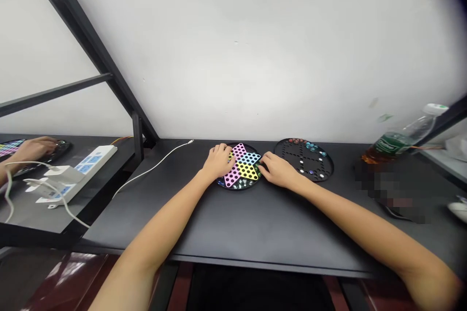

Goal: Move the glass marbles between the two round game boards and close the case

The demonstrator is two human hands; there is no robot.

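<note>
A star-patterned Chinese checkers board [248, 171] in pink, blue and yellow lies on the dark table, set in a round black tray [237, 189]. Clear marbles [241, 183] and green marbles [259, 171] sit along the tray's edge. My left hand [219, 161] rests over the board's left side, fingers spread and covering part of it. At the right rim, by the green marbles, is my right hand [276, 169]; its thumb and bent fingers are apart, with nothing visible between them. Right of it lies a round black board [310, 156] with red, blue and white marbles in its holes.
A tilted bottle [392, 145] of brown drink stands at right beside a pixelated dark object [396, 199]. A white cable [153, 167] runs over the table's left part. Beyond a black post [137, 132] are a power strip [91, 164] and another person's hand [38, 146] at a similar board.
</note>
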